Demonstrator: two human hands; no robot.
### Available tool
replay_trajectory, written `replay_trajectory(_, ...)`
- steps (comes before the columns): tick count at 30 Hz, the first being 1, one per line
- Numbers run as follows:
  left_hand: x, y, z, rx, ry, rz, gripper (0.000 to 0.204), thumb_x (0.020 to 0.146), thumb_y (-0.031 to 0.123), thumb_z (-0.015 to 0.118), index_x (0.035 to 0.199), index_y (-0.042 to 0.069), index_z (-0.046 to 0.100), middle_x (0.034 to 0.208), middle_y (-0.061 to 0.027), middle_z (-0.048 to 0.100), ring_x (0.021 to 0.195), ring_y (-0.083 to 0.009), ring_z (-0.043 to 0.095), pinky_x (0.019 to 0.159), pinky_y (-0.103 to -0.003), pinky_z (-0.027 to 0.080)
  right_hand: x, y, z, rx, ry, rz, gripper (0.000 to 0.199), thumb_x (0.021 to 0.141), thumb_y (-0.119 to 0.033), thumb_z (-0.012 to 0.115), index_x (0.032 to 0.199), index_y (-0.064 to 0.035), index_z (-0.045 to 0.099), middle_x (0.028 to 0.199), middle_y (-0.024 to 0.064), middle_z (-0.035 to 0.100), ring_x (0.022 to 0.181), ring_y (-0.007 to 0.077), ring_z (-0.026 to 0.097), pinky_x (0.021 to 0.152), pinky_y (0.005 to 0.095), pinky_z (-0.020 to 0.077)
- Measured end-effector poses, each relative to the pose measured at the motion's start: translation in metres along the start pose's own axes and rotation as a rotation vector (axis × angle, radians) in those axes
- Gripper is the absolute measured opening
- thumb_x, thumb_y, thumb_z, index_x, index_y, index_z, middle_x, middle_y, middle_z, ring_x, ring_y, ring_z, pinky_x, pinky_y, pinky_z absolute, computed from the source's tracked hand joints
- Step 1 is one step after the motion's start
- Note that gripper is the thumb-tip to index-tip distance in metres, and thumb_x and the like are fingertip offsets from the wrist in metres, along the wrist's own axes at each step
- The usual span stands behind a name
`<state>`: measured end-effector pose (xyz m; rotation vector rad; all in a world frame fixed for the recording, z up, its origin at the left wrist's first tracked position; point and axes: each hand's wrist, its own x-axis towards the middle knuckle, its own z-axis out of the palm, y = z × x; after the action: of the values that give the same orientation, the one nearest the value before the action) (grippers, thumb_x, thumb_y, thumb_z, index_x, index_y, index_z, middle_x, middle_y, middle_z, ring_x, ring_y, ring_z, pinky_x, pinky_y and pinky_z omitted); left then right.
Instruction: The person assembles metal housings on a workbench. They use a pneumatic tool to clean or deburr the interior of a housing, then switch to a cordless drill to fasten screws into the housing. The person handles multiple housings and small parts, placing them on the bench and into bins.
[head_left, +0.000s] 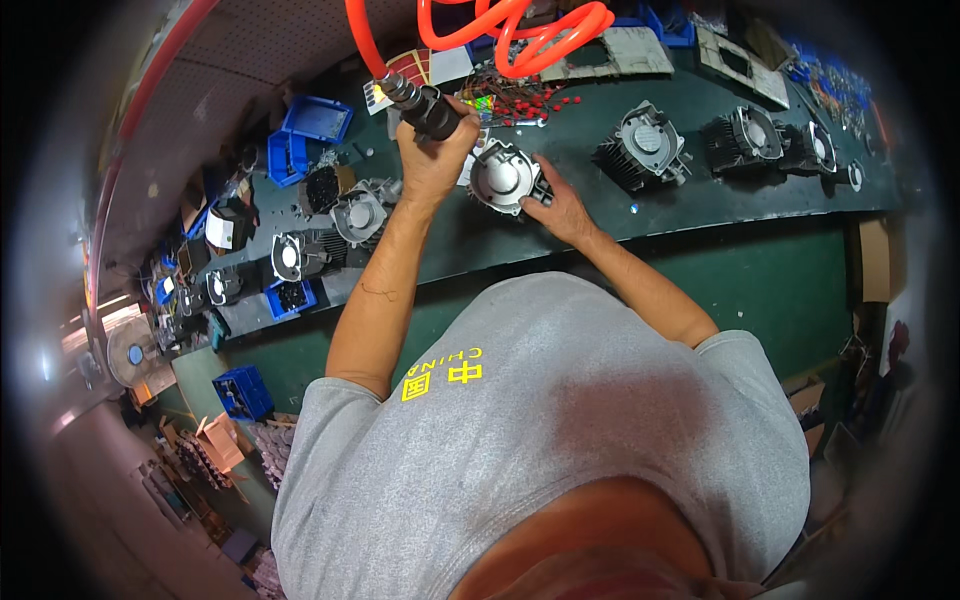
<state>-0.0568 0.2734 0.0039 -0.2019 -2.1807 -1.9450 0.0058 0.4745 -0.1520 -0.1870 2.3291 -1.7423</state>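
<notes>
My left hand (438, 165) is closed around a black air tool (436, 116), whose metal coupling joins a coiled orange air hose (365, 40). The tool's working end is hidden by the hand. Just right of it, a round silver-and-black metal housing (502, 178) rests on the dark green bench with its open face up. My right hand (563, 207) grips this housing by its right side, thumb near the front and fingers behind.
Similar finned housings stand along the bench, one (648, 140) to the right and one (360, 215) to the left. Blue bins (318, 120) sit at the back left. Wires with red ends (525, 98) and a wrench (527, 123) lie behind the held housing.
</notes>
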Motion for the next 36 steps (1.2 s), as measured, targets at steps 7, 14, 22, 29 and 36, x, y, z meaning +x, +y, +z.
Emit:
replay_trajectory(7,-0.002,-0.004,0.001,-0.08,-0.01,0.013,0.01,0.086,0.0,0.073,0.094,0.0,0.067,0.083,-0.0028,0.069,0.072,-0.0108,0.064,0.067,-0.028,0.053,0.001,0.008,0.001,0.001,0.011,-0.035,0.086,0.083,-0.03,0.077,0.155,-0.0034,0.038,0.141,0.0254,0.058,0.131,0.0356,0.058,0.112,0.041,0.0444)
replay_trajectory(14,-0.015,0.018,-0.002,-0.074,0.172,0.059,0.019,0.085,-0.001,0.072,0.104,-0.003,0.073,0.082,-0.0004,0.068,0.072,-0.0082,0.062,0.065,-0.025,0.049,0.0,0.009,0.001,0.034,-0.026,-0.016,0.098,0.077,-0.029,0.084,0.157,-0.0013,0.034,0.147,0.026,0.053,0.138,0.0364,0.052,0.115,0.0411,0.0412)
replay_trajectory(22,-0.06,0.0,-0.017,0.331,0.147,0.095,0.024,0.084,0.016,0.081,0.104,0.009,0.07,0.108,-0.0031,0.072,0.102,-0.0175,0.067,0.097,-0.036,0.048,-0.001,0.005,-0.005,-0.095,-0.063,-0.1,0.111,0.067,-0.019,0.093,0.157,0.0017,0.03,0.144,0.0231,0.055,0.135,0.0321,0.053,0.114,0.0392,0.042)
replay_trajectory(29,-0.075,0.001,0.002,-0.258,0.249,-0.041,0.019,0.086,0.006,0.078,0.103,0.003,0.07,0.1,-0.0012,0.072,0.091,-0.0121,0.067,0.084,-0.03,0.053,-0.002,0.008,-0.004,-0.126,-0.03,-0.139,0.11,0.068,-0.019,0.09,0.158,0.0007,0.029,0.144,0.0246,0.054,0.134,0.0344,0.054,0.113,0.0398,0.0421)
replay_trajectory(36,-0.074,0.005,0.003,-0.17,0.26,0.004,0.016,0.086,-0.002,0.072,0.102,0.002,0.07,0.097,-0.0016,0.073,0.088,-0.0134,0.069,0.084,-0.03,0.054,0.0,0.006,-0.003,-0.128,-0.047,-0.115,0.111,0.069,-0.019,0.089,0.159,0.0004,0.027,0.145,0.0255,0.053,0.134,0.0359,0.054,0.113,0.0407,0.0424)
